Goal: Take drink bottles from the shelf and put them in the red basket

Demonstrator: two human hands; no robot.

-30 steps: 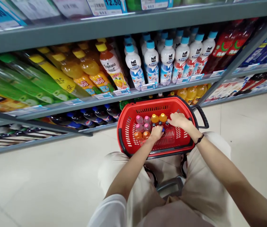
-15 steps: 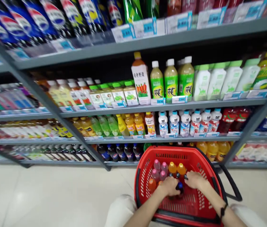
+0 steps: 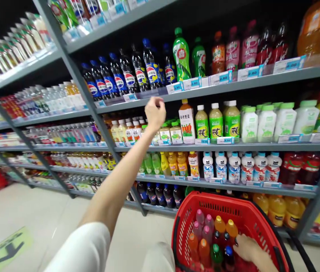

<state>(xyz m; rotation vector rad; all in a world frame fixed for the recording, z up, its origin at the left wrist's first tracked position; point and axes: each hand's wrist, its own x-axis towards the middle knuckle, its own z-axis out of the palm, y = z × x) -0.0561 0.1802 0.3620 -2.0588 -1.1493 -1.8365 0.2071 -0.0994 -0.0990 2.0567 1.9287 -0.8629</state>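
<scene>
Shop aisle with grey shelving (image 3: pixel 222 86) stocked with drinks on several levels; pale tiled floor (image 3: pixel 35 211) below. A red basket (image 3: pixel 247 215) stands low at right, in front of the bottom shelves. Inside it, small bottles (image 3: pixel 208 234) stand upright, packed together: pink, orange, yellow, green and blue caps visible.

Left hand (image 3: pixel 154 112) is raised on an outstretched arm toward the shelf level carrying cola bottles (image 3: pixel 128 73). Fingers loosely curled, holding nothing, in front of the shelf edge; contact with the shelf cannot be determined. Small green-capped bottles (image 3: pixel 171 132) sit just below it.

Right hand (image 3: pixel 246 247) rests inside the basket, just beside the bottles and touching the blue-capped one (image 3: pixel 228 252). Whether it grips anything cannot be determined.
</scene>
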